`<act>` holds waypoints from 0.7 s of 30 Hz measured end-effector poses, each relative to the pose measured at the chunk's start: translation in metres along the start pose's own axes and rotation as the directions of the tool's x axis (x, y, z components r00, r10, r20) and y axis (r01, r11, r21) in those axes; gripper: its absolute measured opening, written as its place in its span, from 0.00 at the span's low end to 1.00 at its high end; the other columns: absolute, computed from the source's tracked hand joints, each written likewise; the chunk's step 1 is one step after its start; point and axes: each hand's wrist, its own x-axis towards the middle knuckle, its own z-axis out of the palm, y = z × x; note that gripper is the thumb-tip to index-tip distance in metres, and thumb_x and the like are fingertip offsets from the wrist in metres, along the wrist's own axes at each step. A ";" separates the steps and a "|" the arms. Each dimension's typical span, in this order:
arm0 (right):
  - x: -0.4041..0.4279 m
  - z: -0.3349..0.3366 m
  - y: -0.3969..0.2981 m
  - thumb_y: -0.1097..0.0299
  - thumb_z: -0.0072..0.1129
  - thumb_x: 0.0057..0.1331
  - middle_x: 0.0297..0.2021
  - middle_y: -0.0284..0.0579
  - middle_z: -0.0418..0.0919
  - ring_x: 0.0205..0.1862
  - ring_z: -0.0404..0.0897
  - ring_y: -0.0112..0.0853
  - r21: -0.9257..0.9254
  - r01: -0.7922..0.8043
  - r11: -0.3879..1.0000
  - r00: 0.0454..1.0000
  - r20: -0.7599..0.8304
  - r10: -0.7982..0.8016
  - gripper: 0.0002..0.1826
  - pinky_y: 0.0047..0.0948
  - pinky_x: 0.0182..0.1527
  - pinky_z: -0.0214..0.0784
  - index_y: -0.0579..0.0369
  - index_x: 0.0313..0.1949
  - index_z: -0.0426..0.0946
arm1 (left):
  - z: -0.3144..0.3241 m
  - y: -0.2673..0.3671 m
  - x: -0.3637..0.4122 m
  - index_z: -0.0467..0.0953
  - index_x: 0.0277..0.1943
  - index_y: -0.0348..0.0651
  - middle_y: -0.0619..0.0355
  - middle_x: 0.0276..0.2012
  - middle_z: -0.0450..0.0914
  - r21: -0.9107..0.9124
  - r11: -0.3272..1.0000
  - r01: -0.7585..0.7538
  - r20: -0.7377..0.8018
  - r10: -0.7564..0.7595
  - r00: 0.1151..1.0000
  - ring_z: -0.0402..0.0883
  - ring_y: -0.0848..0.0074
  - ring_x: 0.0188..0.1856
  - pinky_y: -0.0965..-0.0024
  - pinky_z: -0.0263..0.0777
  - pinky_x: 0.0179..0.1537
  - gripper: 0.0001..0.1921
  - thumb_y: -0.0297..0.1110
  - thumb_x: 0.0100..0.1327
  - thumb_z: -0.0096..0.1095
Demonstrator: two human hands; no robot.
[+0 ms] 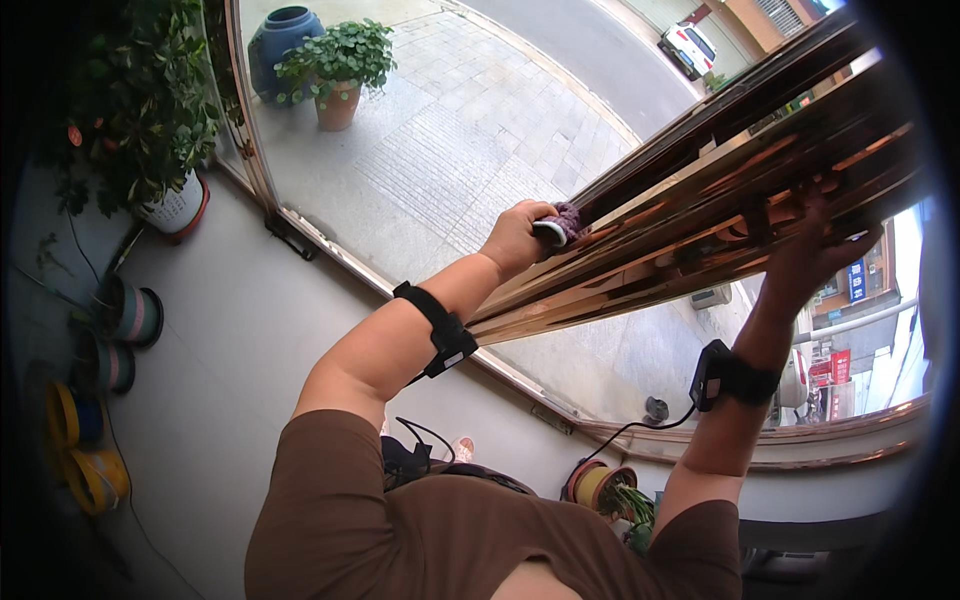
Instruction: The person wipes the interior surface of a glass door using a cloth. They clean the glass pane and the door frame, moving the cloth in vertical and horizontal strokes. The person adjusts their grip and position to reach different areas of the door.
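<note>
My left hand (521,238) grips a folded purple cloth (568,222) with a pale edge, against the shiny brown metal frame (600,247) of a glass door. Higher up on the right, my right hand (814,247) reaches over the same dark, glossy frame, its fingers spread. Shadow blurs its fingertips, so I cannot tell whether they touch the metal. Both forearms wear black straps with small devices, and a cable hangs from the right one.
Potted plants (172,206) line the left side, and a plant pot (596,484) stands by the window sill near my body. Behind the glass are a terracotta pot (337,106), a blue urn (289,45) and a parked white car (688,49). A thin cable crosses the floor.
</note>
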 end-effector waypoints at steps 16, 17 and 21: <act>-0.003 0.002 0.013 0.60 0.52 0.63 0.56 0.54 0.65 0.51 0.75 0.38 0.029 -0.065 0.997 0.998 -0.009 0.065 0.36 0.35 0.52 0.73 0.53 0.65 0.44 | -0.016 -0.132 -0.049 0.78 0.42 0.35 0.56 0.37 0.81 -0.220 0.882 0.417 0.055 -0.416 0.908 0.79 0.78 0.38 0.74 0.76 0.40 0.09 0.19 0.59 0.60; -0.004 0.002 0.013 0.60 0.52 0.63 0.56 0.54 0.64 0.52 0.74 0.38 0.009 -0.030 1.000 0.999 -0.017 0.030 0.36 0.35 0.53 0.72 0.53 0.65 0.44 | -0.020 -0.129 -0.055 0.77 0.42 0.36 0.57 0.36 0.81 -0.514 0.761 0.395 0.031 -0.444 0.895 0.80 0.76 0.37 0.74 0.76 0.42 0.09 0.18 0.59 0.60; -0.005 0.003 0.013 0.60 0.51 0.65 0.54 0.52 0.66 0.52 0.73 0.37 0.001 -0.061 0.998 0.996 -0.063 0.061 0.36 0.33 0.54 0.70 0.52 0.66 0.43 | -0.029 -0.091 -0.069 0.75 0.40 0.42 0.55 0.48 0.74 0.044 0.999 0.009 -0.198 0.000 0.980 0.71 0.70 0.55 0.69 0.66 0.56 0.12 0.20 0.53 0.66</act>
